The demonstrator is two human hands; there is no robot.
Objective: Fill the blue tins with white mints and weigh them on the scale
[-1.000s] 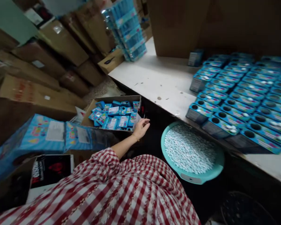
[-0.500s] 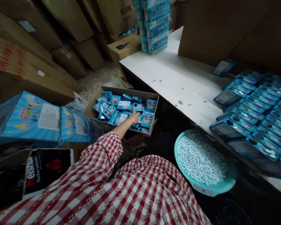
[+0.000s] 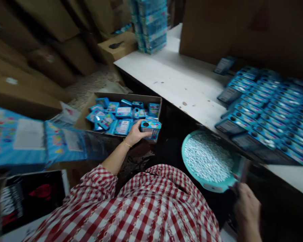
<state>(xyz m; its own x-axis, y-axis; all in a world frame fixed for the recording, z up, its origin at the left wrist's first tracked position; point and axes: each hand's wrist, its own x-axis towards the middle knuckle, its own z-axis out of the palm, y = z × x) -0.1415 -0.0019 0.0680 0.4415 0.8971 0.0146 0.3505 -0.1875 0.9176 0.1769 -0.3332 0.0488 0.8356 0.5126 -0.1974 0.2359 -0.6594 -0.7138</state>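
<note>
White desk (image 3: 194, 85), two o'clock; left hand (image 3: 136, 134), eight o'clock, curls round a blue rectangular carton (image 3: 152, 127); right hand (image 3: 247, 203), four o'clock, blurred, grip unclear.

Between the stack (image 3: 153, 28) and the rows (image 3: 265, 114), a bare stretch of tabletop (image 3: 174, 75) leaves room for a hand; the cardboard wall (image 3: 232, 33) bounds its back. Room also opens between the carton (image 3: 151, 100) and the basin (image 3: 214, 187). The left hand (image 3: 137, 133) and its box (image 3: 151, 127) block the carton's near right corner; the blurred right hand (image 3: 248, 201) obstructs the basin's near right side.
</note>
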